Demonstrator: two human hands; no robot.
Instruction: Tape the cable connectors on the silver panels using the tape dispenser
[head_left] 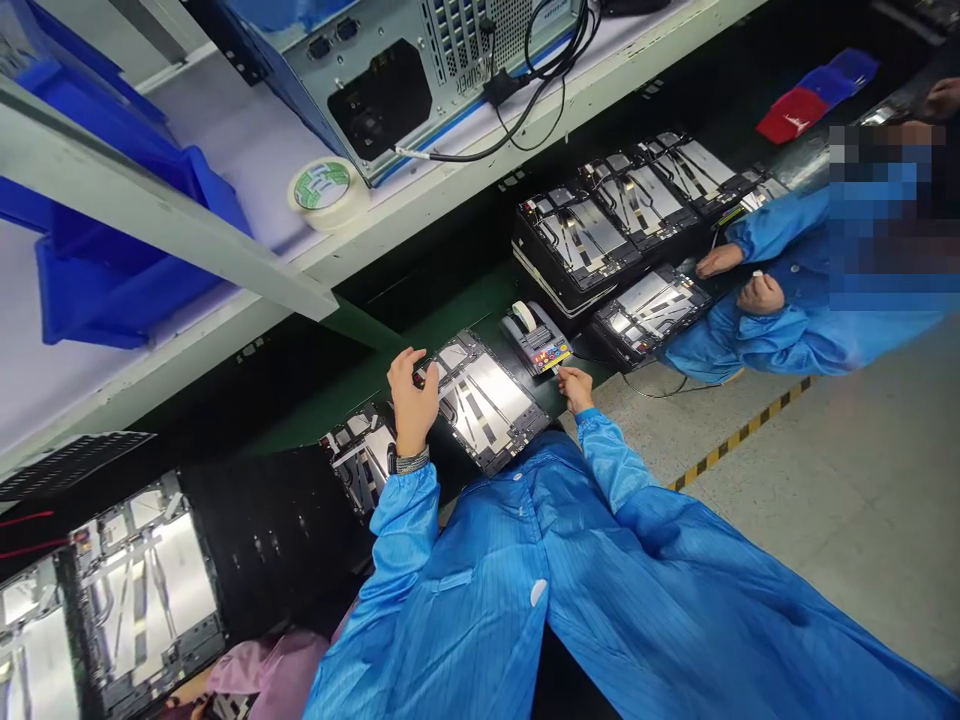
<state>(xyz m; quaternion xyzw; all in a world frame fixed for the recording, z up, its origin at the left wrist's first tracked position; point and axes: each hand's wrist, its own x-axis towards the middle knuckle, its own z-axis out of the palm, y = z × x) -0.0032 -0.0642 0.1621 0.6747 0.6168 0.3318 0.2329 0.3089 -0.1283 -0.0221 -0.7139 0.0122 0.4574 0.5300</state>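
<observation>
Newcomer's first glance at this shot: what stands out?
The bright blue striped smock fills the bottom of the view, its wearer's left hand beside a black-framed panel with silver backing and right hand near a small multicoloured label. A row of similar black-framed panels sits upper right, before a co-worker's matching blue sleeves. Vivid blue plastic bins stand upper left.

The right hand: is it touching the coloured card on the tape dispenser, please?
Touching: the head view shows the right hand with fingertips on the coloured card.
</observation>
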